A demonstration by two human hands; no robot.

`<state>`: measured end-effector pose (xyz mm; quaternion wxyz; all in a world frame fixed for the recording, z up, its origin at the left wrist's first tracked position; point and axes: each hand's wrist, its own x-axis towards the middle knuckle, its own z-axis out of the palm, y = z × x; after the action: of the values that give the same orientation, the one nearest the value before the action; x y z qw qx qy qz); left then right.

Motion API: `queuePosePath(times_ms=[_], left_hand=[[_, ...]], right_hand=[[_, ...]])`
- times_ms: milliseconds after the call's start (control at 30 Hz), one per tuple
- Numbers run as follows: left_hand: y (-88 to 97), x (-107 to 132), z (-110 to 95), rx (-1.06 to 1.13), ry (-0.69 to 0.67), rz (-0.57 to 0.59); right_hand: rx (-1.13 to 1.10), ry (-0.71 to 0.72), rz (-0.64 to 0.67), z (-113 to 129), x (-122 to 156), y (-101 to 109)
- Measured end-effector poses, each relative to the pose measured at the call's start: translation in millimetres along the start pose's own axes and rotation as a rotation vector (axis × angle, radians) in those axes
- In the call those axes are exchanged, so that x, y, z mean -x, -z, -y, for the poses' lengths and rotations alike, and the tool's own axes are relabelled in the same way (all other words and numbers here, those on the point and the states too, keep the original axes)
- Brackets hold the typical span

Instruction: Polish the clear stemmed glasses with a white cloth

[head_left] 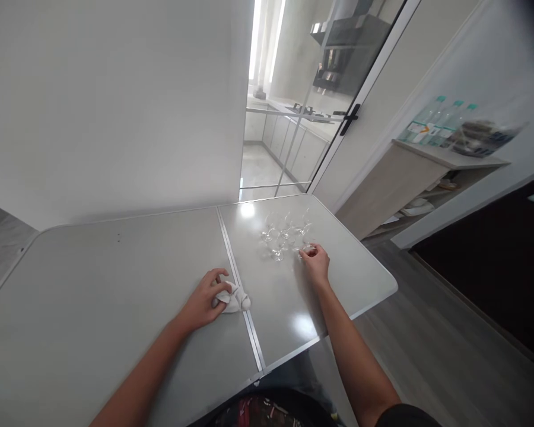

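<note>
My left hand point(204, 302) has its fingers curled over a crumpled white cloth point(238, 299), which lies on the light table point(160, 261) across the metal seam. Farther right, my right hand point(317, 264) pinches a small clear glass point(308, 248) at the near right side of a group of clear glasses. Several of these clear stemmed glasses point(277, 254) stand close together on the right half of the table. Their outlines are faint, and my fingers hide part of the pinched one.
A white wall point(115, 107) borders the table's far side. Beyond its right end is a glass door point(289, 130) with a black handle. At the right, a wooden shelf unit point(391, 184) carries plastic bottles point(431, 124) with green caps and a filled clear bag point(476, 136).
</note>
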<state>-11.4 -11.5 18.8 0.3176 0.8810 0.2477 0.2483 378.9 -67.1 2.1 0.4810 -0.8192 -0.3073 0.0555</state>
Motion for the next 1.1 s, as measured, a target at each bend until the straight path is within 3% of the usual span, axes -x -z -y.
queuePosePath(times_ms=[100, 167, 200, 267, 367, 467, 600, 700, 833, 900, 1000, 1100], left_hand=[[-0.1, -2.4, -1.3, 0.007, -0.012, 0.041], [-1.2, -4.5, -2.1, 0.095, 0.014, 0.056], [-2.1, -5.8, -2.7, 0.156, 0.037, 0.040], [-3.6, -8.3, -4.2, 0.287, 0.101, -0.060], [-4.4, -11.4, -5.0, 0.447, 0.196, -0.250], [-3.3, -11.6, -2.6, 0.527, 0.247, -0.346], [-3.0, -7.2, 2.6, 0.534, 0.382, -0.423], [-3.0, -4.1, 4.6, 0.528, 0.480, -0.490], [-2.1, -5.0, 4.4, 0.621, 0.511, -0.639], [-3.1, -6.8, 3.4, 0.746, 0.521, -0.627], [-4.8, -7.3, 1.4, 1.013, 0.543, -0.534], [0.0, -2.3, -0.4, 1.250, 0.629, -0.481]], right_hand=[[0.039, 0.022, -0.152, 12.4, 35.8, 7.5], [0.017, 0.153, -0.159, 27.9, 67.8, 5.2], [-0.024, 0.228, -0.066, 38.2, 84.4, 1.6], [-0.157, 0.328, 0.297, 62.2, 114.7, -9.4], [-0.309, 0.351, 0.773, 98.2, 145.8, -29.5], [-0.354, 0.272, 0.988, 120.8, 157.5, -45.4], [-0.485, 0.146, 1.180, 126.9, 159.2, -57.4], [-0.653, 0.038, 1.166, 123.5, 160.3, -62.0], [-0.879, -0.242, 0.867, 118.4, 156.6, -59.3], [-0.937, -0.247, 0.759, 116.1, 151.7, -54.1], [-0.948, -0.146, 0.675, 113.2, 143.9, -44.7], [-0.930, -0.155, 0.746, 112.8, 137.5, -34.9]])
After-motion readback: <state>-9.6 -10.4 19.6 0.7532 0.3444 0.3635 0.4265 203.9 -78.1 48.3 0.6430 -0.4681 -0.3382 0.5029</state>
